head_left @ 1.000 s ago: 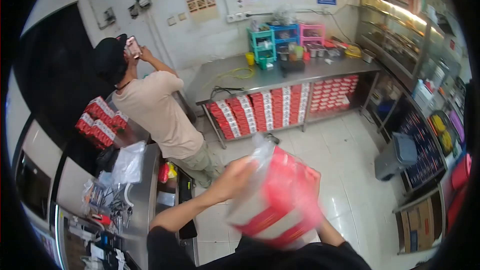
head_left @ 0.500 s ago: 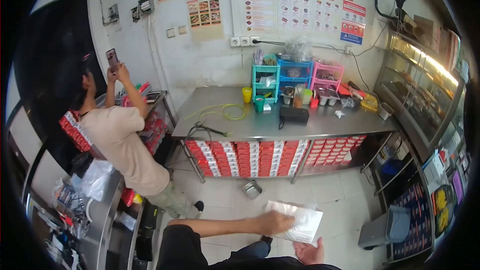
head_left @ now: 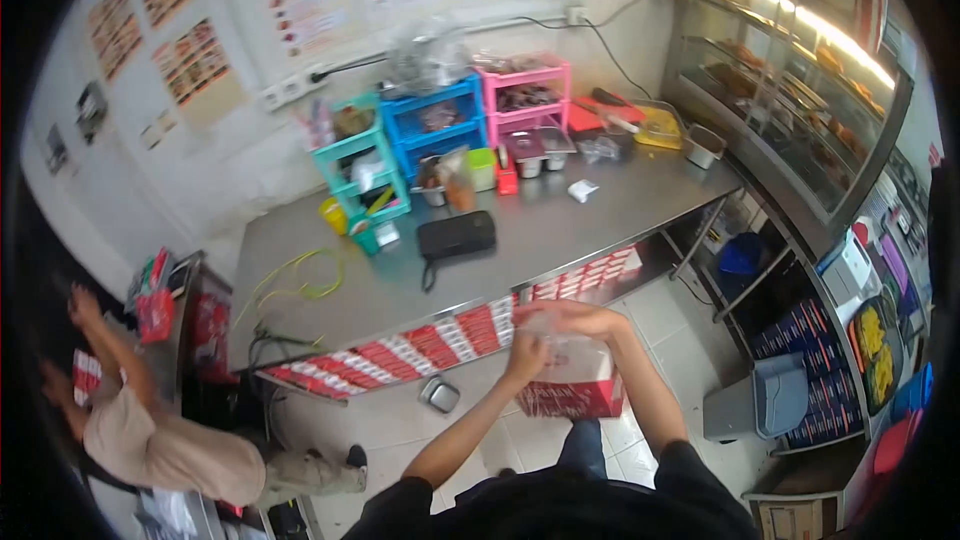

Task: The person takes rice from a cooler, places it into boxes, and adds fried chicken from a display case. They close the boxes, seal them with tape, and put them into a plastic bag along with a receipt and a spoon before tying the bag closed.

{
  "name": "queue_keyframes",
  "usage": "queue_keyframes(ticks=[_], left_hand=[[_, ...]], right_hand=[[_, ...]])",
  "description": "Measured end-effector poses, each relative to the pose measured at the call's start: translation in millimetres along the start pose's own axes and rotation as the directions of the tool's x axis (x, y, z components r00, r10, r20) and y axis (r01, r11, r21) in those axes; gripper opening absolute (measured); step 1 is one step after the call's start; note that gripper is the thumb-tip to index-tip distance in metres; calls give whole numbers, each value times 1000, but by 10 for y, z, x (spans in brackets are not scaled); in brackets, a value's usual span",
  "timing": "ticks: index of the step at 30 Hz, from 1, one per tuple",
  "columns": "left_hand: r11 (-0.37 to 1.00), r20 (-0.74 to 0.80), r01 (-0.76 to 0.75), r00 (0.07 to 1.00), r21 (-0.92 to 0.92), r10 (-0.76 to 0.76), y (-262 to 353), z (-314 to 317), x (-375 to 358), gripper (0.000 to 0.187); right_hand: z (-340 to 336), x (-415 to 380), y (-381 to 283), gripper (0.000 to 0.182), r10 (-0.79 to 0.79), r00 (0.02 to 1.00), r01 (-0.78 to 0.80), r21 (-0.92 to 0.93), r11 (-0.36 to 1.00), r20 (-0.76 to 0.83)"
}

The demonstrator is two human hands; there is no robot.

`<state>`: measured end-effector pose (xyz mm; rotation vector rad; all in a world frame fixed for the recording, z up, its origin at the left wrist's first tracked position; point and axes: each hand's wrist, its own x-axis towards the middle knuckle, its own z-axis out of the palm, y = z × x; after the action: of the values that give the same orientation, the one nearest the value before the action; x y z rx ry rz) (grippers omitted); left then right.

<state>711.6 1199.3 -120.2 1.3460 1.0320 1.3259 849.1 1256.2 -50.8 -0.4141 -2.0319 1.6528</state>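
In front of my body, between both hands, is a red-and-white package [head_left: 578, 385] in a clear plastic bag. My left hand [head_left: 530, 352] is closed on the gathered plastic at the package's near-left upper side. Over the far top edge lies my right hand [head_left: 572, 320], its fingers bent across the bag towards the left hand. Part of the package's top is hidden by the hands. The package hangs above the tiled floor, just in front of the steel table [head_left: 380, 290].
On the table are coloured tiered racks [head_left: 440, 120], a black case [head_left: 455, 237] and a yellow-green cord [head_left: 318, 275]. Red-and-white boxes [head_left: 430, 335] fill its lower shelf. A grey bin [head_left: 755, 405] stands right, a metal pan [head_left: 440, 395] on the floor. Another person [head_left: 170, 440] is at left.
My view has swung right and closer to the table. The package has turned from its silvery-white face to its red side, and my right hand has risen from below onto its top.
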Motion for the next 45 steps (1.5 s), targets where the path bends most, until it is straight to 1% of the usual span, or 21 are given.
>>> queue_keyframes(ticks=[2, 4, 7, 10, 12, 14, 16, 18, 19, 20, 21, 22, 23, 24, 26, 28, 30, 35, 42, 44, 45], left_hand=[[998, -72, -1, 997, 65, 5, -220, 42, 386, 12], [970, -267, 13, 960, -244, -80, -698, 131, 834, 16], [925, -488, -57, 861, -376, -145, -810, 515, 1513, 16], [817, -555, -153, 801, -555, -227, -664, 789, 2205, 14], [808, -426, -4, 851, -590, -307, -819, 638, 2488, 16], [388, 63, 247, 901, -888, -429, -928, 406, 2753, 17], [359, 92, 326, 838, -874, -537, -812, 275, 3043, 14], [501, 20, 520, 707, -691, -706, -954, 168, 3228, 8], [441, -57, 598, 550, -670, -833, -821, 225, 3377, 10], [436, -64, 599, 539, -671, -840, -891, 201, 3417, 10], [636, -152, 639, 643, -433, -750, -990, 162, 3439, 10], [772, -197, 618, 746, -153, -636, -979, 148, 3494, 12], [770, -193, 619, 783, 153, -591, -952, 136, 3535, 24], [764, -206, 628, 775, 147, -598, -913, 161, 3577, 24], [418, -113, 293, 908, 860, -404, -864, 238, 3650, 38], [433, -95, 322, 878, 842, -468, -846, 261, 3718, 49], [320, -107, 306, 851, 896, -515, -842, 285, 3720, 50], [378, -296, 547, 782, 746, -548, -670, 377, 3645, 45], [366, -304, 546, 783, 754, -543, -695, 361, 3610, 32], [397, -305, 565, 778, 724, -550, -671, 349, 3586, 31], [406, -301, 555, 787, 726, -539, -693, 349, 3574, 31]], right_hand=[[-405, 304, 42, 45, 102, 994, -82, -330, 940, 45], [-796, 586, 136, 29, 152, 987, -153, -667, 729, -60], [-1294, 882, 468, 18, -89, 968, -146, -811, 567, -236], [-1815, 964, 724, 14, -256, 868, -159, -727, 668, -425], [-2156, 940, 724, 11, -223, 860, -175, -675, 717, -459], [-2407, 901, 826, 13, -211, 827, -157, -575, 803, -521], [-2565, 903, 898, 14, -147, 847, -178, -535, 826, -510], [-2725, 941, 944, 18, -184, 941, 52, -417, 907, -283], [-2834, 987, 1079, 16, -85, 982, 30, -305, 952, -168], [-3074, 1070, 1276, 15, 16, 992, -58, -334, 941, -127], [-3394, 1257, 1401, 14, 114, 990, -139, -370, 919, -88], [-3698, 1580, 1259, 13, 58, 932, -175, -303, 937, -359], [-4054, 1878, 1452, 15, 88, 897, -255, -345, 903, -432], [-4356, 2199, 1794, 11, -59, 801, -259, -434, 863, -595], [-4893, 2770, 2427, 16, -30, 776, -515, -660, 547, -630], [-5123, 3122, 2970, 15, 51, 735, -652, -686, 323, -676], [-5159, 3253, 3106, 16, 170, 688, -715, -620, 323, -705], [-5129, 3353, 3239, 20, 364, 579, -816, -520, 255, -730], [-5113, 3259, 3100, 16, 317, 614, -788, -539, 297, -723], [-5170, 3154, 3184, 15, 30, 692, -686, -643, 340, -722], [-5174, 3066, 3116, 15, 41, 691, -690, -642, 334, -722]])
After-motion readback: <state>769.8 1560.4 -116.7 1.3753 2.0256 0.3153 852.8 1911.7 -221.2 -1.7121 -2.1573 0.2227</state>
